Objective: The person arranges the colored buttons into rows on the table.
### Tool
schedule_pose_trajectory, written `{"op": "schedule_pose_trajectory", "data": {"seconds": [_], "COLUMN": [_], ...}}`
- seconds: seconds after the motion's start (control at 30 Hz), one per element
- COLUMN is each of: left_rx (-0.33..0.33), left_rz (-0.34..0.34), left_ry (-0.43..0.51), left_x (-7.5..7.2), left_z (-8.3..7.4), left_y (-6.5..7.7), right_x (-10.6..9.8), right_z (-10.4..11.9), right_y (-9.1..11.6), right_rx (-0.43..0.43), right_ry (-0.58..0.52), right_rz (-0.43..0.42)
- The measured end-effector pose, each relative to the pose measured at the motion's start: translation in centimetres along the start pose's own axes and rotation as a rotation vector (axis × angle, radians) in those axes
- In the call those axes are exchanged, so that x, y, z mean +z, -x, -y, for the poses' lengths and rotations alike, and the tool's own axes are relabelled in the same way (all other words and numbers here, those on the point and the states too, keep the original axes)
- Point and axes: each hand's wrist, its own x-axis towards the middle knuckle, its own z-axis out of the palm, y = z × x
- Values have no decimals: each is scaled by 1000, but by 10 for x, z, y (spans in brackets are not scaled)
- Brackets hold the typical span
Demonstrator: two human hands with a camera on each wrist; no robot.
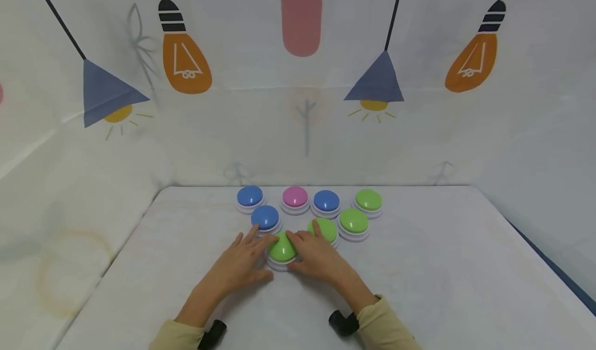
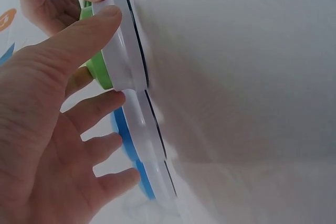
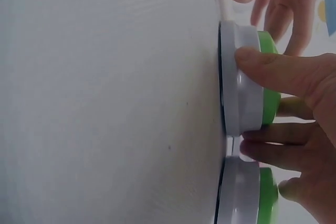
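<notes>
In the head view a green push button (image 1: 283,248) with a round white base stands nearest the person, between both hands. My right hand (image 1: 321,257) holds it from the right, thumb against the near side of its white base (image 3: 244,100) and fingers round the far side. One right fingertip overlaps a second green button (image 1: 328,229). My left hand (image 1: 237,267) is at its left with fingers spread and the index fingertip at the green dome. The left thumb lies apart from the base in the right wrist view. Other left fingertips reach close to a blue button (image 1: 265,216).
Behind stand another blue button (image 1: 250,195), a pink button (image 1: 295,196) and a third blue one (image 1: 326,200). Two more green buttons (image 1: 354,221) sit to the right. A white sheet covers the table (image 1: 442,267); a wall cloth printed with lamps (image 1: 261,122) rises behind.
</notes>
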Motion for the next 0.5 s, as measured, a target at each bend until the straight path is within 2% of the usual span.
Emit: {"op": "schedule_pose_trajectory", "data": {"seconds": [0.17, 0.3, 0.5], "left_rx": [38, 65, -5], "left_rz": [-35, -75, -67], "left_ry": [-21, -38, -24], "left_x": [0, 0, -4], "left_z": [3, 7, 11], "left_y": [4, 6, 11], "right_x": [2, 4, 6], "right_z": [7, 12, 23], "right_y": [-1, -3, -6], "right_rx": [9, -14, -30], "right_ry": [-36, -29, -50], "right_rz": [33, 21, 28]}}
